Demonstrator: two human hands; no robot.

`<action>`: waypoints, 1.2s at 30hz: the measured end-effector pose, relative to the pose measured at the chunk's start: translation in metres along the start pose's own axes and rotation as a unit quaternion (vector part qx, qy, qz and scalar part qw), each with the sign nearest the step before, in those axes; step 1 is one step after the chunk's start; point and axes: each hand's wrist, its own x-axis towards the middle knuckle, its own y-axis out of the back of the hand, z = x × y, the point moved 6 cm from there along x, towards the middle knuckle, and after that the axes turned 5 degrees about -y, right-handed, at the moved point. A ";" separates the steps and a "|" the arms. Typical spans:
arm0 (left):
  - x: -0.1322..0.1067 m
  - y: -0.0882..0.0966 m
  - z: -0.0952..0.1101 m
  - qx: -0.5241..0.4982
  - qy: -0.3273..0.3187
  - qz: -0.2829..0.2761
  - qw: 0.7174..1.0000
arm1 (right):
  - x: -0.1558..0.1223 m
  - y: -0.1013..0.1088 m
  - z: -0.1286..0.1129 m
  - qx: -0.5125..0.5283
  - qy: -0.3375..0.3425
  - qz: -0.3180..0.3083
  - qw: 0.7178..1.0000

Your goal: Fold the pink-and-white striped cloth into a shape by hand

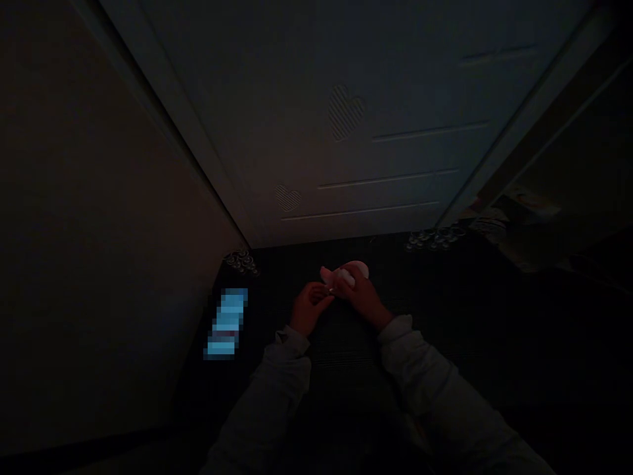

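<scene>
In the dim light a small pink and white object (pixel 360 268) with a rounded end and a pointed tip lies under my right hand (pixel 364 300). The fingers of that hand are wrapped over it; its exact kind is too dark to tell. My left hand (pixel 307 307) is curled at the object's left side, thumb and fingers drawn together by a tiny pale bit (pixel 330 290). Whatever those fingertips pinch, if anything, cannot be made out. Both hands are just above or on a dark tabletop (pixel 341 359).
A lit phone screen (pixel 226 323), blurred out, lies at left. Clusters of shiny round ring-like pieces sit at the back left corner (pixel 241 261) and back right (pixel 435 237). A pale panel with embossed hearts (pixel 346 112) rises behind; dim items (pixel 531 201) are at right.
</scene>
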 end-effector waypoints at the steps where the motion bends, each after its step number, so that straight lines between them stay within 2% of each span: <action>1: 0.000 0.000 0.000 0.000 0.001 -0.001 1.000 | 0.000 -0.001 0.000 -0.001 0.000 -0.006 1.000; 7: 0.000 0.000 0.001 0.010 0.000 0.000 1.000 | -0.001 -0.002 -0.003 -0.010 0.020 -0.022 1.000; 13: 0.000 0.001 0.002 0.009 -0.004 0.003 1.000 | 0.000 -0.001 -0.001 -0.006 0.017 -0.003 1.000; 19: 0.000 0.001 -0.001 0.012 0.007 0.005 1.000 | -0.001 -0.002 -0.002 -0.006 0.023 -0.025 0.999; 25: 0.000 0.000 0.002 0.011 0.010 0.002 1.000 | -0.002 -0.001 -0.005 -0.005 0.044 -0.019 0.999; 36: -0.001 0.000 -0.001 0.013 0.002 -0.001 1.000 | -0.002 0.001 -0.004 0.018 0.005 -0.007 1.000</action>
